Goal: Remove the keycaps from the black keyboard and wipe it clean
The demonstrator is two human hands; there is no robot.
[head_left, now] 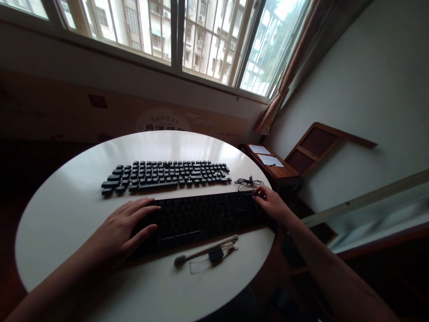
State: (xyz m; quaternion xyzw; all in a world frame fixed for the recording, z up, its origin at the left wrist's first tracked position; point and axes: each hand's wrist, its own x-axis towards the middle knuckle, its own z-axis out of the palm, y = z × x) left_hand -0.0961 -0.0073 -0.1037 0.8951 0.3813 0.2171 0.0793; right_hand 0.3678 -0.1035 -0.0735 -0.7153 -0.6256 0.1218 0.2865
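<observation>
A black keyboard base (208,214), with its keycaps taken off, lies across the white round table (140,295). My left hand (129,226) rests on its left end, fingers spread and stretched out. At the upper right corner of the base, my right hand (272,203) has its thumb and fingertips pinched together; what they hold, if anything, is too small and dark to make out. Black keycaps (157,172) stand in rows behind the base. In front of it are a small brush (201,250) and a wire keycap puller (216,255) with a black handle.
A coiled black cable (248,182) lies behind the base's right end. Beyond the table's right edge stands a wooden chair (298,154), with papers (271,160) and a pen near it. A barred window (150,31) runs along the back.
</observation>
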